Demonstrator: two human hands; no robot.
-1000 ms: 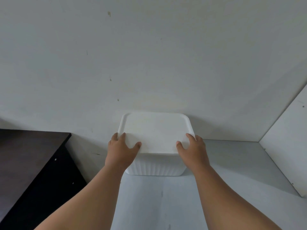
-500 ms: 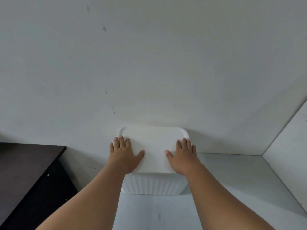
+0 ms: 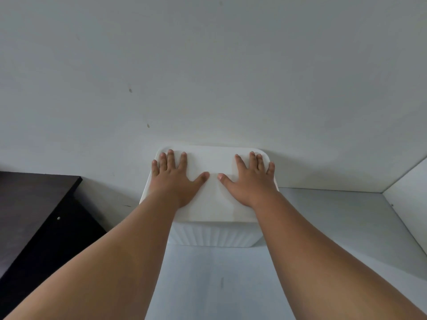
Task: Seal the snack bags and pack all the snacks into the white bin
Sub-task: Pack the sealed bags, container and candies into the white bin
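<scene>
Pale grey floor (image 3: 212, 285), white wall (image 3: 208, 65) behind, white bin (image 3: 215, 234) pushed against the wall with its lid (image 3: 213, 199) on.

Bin sits centre frame, ribbed sides, back edge touching or just beside the wall; contents hidden by the lid, no snack bags visible. Left hand (image 3: 175, 181) lies flat on the left half of the lid, right hand (image 3: 250, 182) flat on the right half. All fingers extended and spread, palms down, gripping nothing; the 2 thumbs point inward, tips close but apart. Outer fingers of each hand reach the lid's side edges. Dark wooden cabinet (image 3: 30, 204) stands left of the bin, apart from it. White panel (image 3: 409, 195) meets the wall at the right corner.
</scene>
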